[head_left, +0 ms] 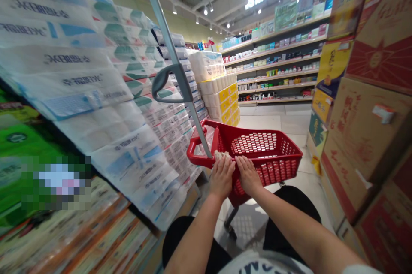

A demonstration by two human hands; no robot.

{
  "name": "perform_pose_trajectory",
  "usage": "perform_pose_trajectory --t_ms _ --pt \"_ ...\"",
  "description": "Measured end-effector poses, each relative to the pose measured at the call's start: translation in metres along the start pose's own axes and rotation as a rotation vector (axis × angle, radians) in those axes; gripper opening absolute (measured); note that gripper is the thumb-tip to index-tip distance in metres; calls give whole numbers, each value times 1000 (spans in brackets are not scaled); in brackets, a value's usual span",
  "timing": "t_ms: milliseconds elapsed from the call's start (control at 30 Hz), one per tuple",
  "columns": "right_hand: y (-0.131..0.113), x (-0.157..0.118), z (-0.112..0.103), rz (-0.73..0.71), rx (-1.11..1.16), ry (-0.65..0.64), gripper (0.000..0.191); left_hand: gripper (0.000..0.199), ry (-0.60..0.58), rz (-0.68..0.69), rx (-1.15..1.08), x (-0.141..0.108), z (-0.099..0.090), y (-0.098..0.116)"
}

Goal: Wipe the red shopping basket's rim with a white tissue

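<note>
A red plastic shopping cart (222, 130) on wheels stands close in front of me, its perforated basket extending to the right. My left hand (223, 176) has its fingers hooked over the near rim, against a crumpled whitish thing (222, 154) that I cannot identify. Beside it, my right hand (248, 175) grips the same rim with fingers bent over the edge. The fingertips of both are partly hidden behind the rim. A metal pole (196, 121) with a grey loop handle (186, 83) rises at the left end, leaning up and left. No goods show in the visible part of the basket.
Tall stacks of wrapped paper packs (80, 59) line the left side, with yellow-sided packs (228, 100) farther on. Cardboard cartons (370, 128) are piled along the right. Shelves of small goods (277, 57) stand at the back, beyond a pale tiled floor (267, 121).
</note>
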State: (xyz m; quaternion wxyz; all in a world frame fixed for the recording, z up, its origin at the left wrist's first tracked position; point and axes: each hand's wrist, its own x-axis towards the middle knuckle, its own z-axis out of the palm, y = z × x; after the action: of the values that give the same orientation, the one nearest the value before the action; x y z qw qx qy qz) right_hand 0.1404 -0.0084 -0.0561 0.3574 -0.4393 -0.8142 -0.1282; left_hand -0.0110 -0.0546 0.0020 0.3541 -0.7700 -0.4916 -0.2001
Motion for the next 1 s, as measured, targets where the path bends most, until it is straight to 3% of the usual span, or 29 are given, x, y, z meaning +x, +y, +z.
perform_pose_trajectory --t_ms 200,433,633,733,867,1000 --pt "-3 2 -1 16 -4 -17 78 60 -58 -64 63 2 -4 -12" --pt "-5 2 0 25 -17 -9 75 55 -57 11 108 2 7 -1" --pt "-6 5 -1 22 -16 -19 68 50 -38 -163 125 17 9 10" --pt "-4 6 -3 8 -31 -32 70 48 -44 -60 107 16 3 1" --pt "-4 4 -4 -19 -31 -46 78 47 -27 -74 102 8 -9 -18" --pt "-9 1 -2 -8 -42 -32 81 51 -27 -53 122 -1 -13 -20"
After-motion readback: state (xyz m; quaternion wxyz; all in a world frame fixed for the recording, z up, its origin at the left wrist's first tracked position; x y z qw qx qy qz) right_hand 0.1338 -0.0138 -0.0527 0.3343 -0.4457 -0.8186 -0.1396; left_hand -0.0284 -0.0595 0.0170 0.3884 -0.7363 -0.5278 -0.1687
